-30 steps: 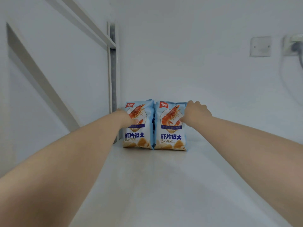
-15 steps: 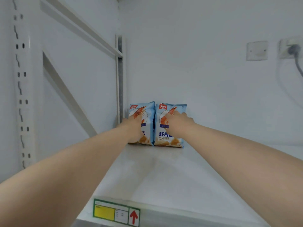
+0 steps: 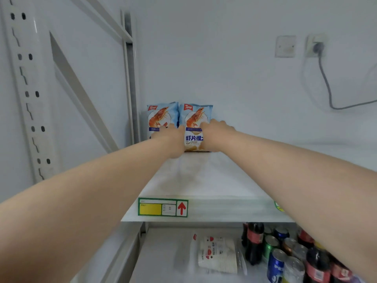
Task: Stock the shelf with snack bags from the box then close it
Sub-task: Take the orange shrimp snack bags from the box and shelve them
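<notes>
Both my arms reach to the back left corner of the white metal shelf (image 3: pixel 204 180), where two pale-blue prawn-cracker snack bags stand upright side by side against the wall. My left hand (image 3: pixel 171 139) rests flat on the lower front of the left snack bag (image 3: pixel 161 115), fingers laid against it; my right hand (image 3: pixel 214 133) curls around the right edge of the right snack bag (image 3: pixel 195 119), pinching it. Compared with half a second ago, the view has dropped back: the green-and-yellow price label with a red arrow (image 3: pixel 162 207) now sits higher in frame, and the lower shelf (image 3: pixel 163 252) has appeared, carrying a sleeve of white paper cups (image 3: pixel 218 254) beside dark cola bottles (image 3: pixel 254 242) and drink cans (image 3: pixel 275 262). The bags have not shifted.
</notes>
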